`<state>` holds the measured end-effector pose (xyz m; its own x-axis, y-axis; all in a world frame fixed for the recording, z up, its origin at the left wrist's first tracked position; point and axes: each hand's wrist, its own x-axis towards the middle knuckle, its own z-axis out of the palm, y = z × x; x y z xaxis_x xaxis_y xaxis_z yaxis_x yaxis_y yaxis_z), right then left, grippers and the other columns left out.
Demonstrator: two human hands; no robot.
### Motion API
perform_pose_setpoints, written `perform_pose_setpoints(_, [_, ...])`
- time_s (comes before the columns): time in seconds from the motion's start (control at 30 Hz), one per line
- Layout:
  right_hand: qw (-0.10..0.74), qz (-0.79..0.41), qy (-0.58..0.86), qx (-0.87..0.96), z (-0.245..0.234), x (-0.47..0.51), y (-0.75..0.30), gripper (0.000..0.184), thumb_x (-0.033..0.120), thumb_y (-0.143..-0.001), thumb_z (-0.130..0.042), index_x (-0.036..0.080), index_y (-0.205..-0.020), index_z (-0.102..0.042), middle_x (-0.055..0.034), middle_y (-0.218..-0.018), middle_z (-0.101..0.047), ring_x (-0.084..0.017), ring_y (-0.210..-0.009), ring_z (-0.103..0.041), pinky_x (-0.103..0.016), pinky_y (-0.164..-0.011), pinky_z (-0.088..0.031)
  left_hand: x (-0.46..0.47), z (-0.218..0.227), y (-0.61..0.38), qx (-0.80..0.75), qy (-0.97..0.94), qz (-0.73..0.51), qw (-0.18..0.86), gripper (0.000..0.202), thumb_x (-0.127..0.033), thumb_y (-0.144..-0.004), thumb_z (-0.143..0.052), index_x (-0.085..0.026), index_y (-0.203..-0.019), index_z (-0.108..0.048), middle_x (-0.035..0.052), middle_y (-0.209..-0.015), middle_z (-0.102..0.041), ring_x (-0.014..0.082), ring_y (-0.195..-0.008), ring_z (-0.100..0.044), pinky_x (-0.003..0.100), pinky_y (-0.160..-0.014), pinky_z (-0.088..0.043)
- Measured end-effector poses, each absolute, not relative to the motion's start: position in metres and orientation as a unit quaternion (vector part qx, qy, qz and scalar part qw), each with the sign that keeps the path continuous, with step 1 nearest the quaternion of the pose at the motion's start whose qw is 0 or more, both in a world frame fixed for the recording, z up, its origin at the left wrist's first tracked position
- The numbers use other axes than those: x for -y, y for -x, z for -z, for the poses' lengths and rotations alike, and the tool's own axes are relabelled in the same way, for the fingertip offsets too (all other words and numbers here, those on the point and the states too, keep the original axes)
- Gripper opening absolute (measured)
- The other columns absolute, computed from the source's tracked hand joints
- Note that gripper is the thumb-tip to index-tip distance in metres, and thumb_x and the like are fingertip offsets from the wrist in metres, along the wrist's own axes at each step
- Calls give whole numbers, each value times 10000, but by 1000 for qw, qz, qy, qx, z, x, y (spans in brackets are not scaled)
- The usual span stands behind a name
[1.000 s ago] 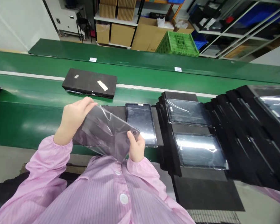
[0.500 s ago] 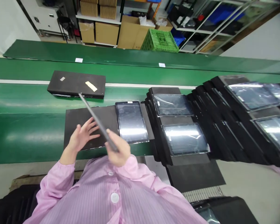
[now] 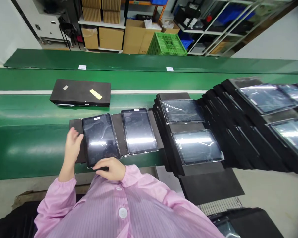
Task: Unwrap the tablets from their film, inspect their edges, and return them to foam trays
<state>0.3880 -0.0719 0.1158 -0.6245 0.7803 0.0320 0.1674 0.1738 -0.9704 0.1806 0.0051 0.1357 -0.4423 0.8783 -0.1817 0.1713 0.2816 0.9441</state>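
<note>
A dark, glossy tablet [image 3: 100,138] with a small white label at its top edge rests slightly askew on a black board [image 3: 76,125]. My right hand [image 3: 111,168] is at its lower edge, thumb and fingers bent about that edge. Beside the tablet's left edge is my left hand [image 3: 73,143], its thumb apart from the fingers and nothing in it. A second labelled tablet [image 3: 139,132] lies to the right on the same board, with a strip of board showing between the two.
Stepped stacks of black boards on the right carry more tablets [image 3: 197,147]. A black stack with tape pieces [image 3: 80,92] sits farther back on the green work surface [image 3: 27,148]. Behind the raised green edge are a green crate [image 3: 167,43] and shelves with cardboard boxes [image 3: 111,38].
The tablet, held up edge-on in my right hand before, now lies face up on the board's left part. My left hand has moved left and my right hand slightly left.
</note>
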Motion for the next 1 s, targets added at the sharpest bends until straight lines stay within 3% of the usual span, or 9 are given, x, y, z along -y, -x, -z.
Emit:
perform_pose_setpoints(0.03, [288, -602, 377, 642, -114, 79, -399, 124, 282, -837, -706, 175, -867, -760, -52, -882, -782, -164, -811, -724, -296, -832, -547, -6, -139, -172, -733, -417, -458, 282, 773, -420, -774, -671, -143, -1453, -426, 199, -1523, -443, 294, -1412, -442, 440, -1185, -339])
perform_pose_setpoints(0.1, [292, -695, 467, 463, -107, 95, -423, 277, 374, -699, -830, 160, -606, -680, -16, -597, -698, -138, -557, -641, -253, -598, -498, -10, -144, -154, -775, -466, -395, 162, 863, -471, -776, -668, -109, -1496, -359, 229, -1570, -356, 345, -1485, -312, 491, -1234, -227])
perform_pose_setpoints(0.2, [330, -737, 538, 243, -90, 111, -454, 540, 622, -535, -854, 181, -514, -543, 49, -416, -531, -118, -428, -551, -238, -497, -442, -20, -139, -138, -811, -428, -269, 293, 930, -520, -738, -695, -56, -1474, -366, 273, -1508, -434, 419, -1443, -368, 562, -1200, -277])
perform_pose_setpoints(0.3, [433, -663, 596, 133, -76, 110, -470, 607, 775, -583, -729, 209, -696, -539, 58, -572, -593, -103, -526, -594, -245, -577, -515, -26, -128, -136, -775, -403, -238, 423, 772, -517, -721, -709, -114, -1350, -514, 214, -1352, -612, 381, -1256, -591, 519, -1088, -461])
perform_pose_setpoints(0.43, [519, -580, 628, 14, -69, 90, -476, 563, 743, -667, -691, 225, -720, -478, 44, -634, -561, -121, -641, -627, -272, -656, -571, -29, -122, -133, -779, -393, -252, 418, 599, -467, -680, -744, -145, -1169, -617, 165, -1199, -711, 370, -1142, -669, 526, -1023, -526])
perform_pose_setpoints(0.57, [555, -513, 653, -50, -66, 75, -473, 454, 562, -675, -792, 221, -762, -506, 52, -649, -541, -100, -590, -575, -208, -541, -523, -35, -132, -126, -784, -275, -231, 506, 383, -463, -656, -789, -233, -923, -638, -20, -729, -771, 302, -925, -757, 498, -935, -604])
perform_pose_setpoints(0.67, [565, -489, 661, -74, -69, 72, -473, 413, 462, -680, -824, 222, -774, -502, 72, -632, -514, -87, -529, -546, -197, -477, -491, -37, -140, -124, -777, -196, -228, 554, 413, -528, -702, -750, -307, -1032, -639, -119, -572, -722, 270, -764, -773, 494, -829, -651])
perform_pose_setpoints(0.87, [552, -560, 610, -100, -89, 79, -475, 386, 472, -735, -777, 205, -813, -508, 40, -622, -570, -150, -484, -615, -338, -522, -573, -13, -150, -118, -766, -210, -195, 575, 630, -571, -674, -722, -475, -1279, -574, -154, -787, -782, 264, -882, -770, 433, -778, -663])
perform_pose_setpoints(1.0, [582, -539, 597, -120, -98, 89, -469, 402, 435, -717, -790, 229, -827, -463, 74, -627, -561, -106, -469, -580, -288, -547, -556, 9, -158, -125, -761, -191, -181, 594, 846, -482, -691, -724, -333, -1470, -431, 2, -1106, -776, 312, -994, -743, 444, -809, -652])
